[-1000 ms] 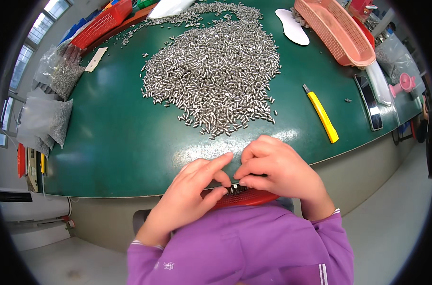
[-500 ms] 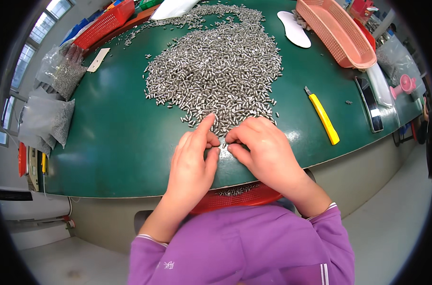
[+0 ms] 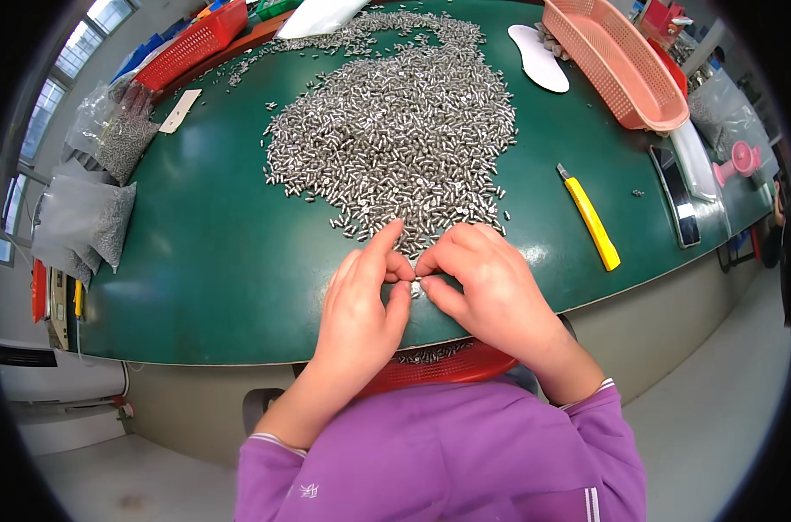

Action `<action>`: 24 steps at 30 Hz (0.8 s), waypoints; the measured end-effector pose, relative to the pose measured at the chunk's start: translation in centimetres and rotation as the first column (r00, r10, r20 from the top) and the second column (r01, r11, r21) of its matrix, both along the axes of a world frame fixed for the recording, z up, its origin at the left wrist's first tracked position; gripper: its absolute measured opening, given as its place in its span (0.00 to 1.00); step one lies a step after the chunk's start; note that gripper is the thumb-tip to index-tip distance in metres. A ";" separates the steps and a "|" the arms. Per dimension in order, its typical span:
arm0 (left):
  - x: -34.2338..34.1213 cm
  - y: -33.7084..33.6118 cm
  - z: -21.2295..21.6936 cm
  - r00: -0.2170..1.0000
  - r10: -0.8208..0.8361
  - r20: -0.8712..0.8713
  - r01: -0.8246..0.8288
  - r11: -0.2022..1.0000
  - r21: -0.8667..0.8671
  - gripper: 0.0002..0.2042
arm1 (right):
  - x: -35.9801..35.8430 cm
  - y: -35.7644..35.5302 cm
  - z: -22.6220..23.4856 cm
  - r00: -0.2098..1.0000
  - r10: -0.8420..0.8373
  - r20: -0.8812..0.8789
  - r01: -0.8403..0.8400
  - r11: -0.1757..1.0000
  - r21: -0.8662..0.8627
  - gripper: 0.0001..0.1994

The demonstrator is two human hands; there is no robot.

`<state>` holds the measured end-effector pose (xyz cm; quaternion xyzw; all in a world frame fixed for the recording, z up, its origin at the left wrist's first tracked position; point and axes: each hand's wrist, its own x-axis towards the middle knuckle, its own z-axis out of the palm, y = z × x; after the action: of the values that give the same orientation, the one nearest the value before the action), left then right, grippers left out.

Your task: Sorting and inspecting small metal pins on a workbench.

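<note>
Green table (image 3: 204,270), red basket (image 3: 443,372) (metal pieces (image 3: 434,353) inside)

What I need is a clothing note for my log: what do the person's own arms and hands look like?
The left hand and right hand are bare, with no gloves, rings or watch visible. The forearms come out of purple sleeves edged with thin white stripes at the cuffs. No cables show on them.

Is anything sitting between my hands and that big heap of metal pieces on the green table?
Nothing visible blocks them: your left hand and right hand are at the near edge of the heap, small pieces between them. The yellow cutter lies well off to the right.
</note>
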<state>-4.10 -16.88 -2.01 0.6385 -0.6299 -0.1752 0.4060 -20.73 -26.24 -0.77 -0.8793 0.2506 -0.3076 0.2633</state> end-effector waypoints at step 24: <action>-0.4 0.9 0.6 0.999 -0.052 0.002 0.052 0.998 -0.028 0.32 | -1.0 0.4 0.0 0.996 0.084 0.007 -0.084 0.995 0.045 0.06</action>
<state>-4.52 -15.98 -1.38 0.6164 -0.6488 -0.1765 0.4099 -21.75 -25.83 -0.75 -0.8821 0.2194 -0.2929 0.2966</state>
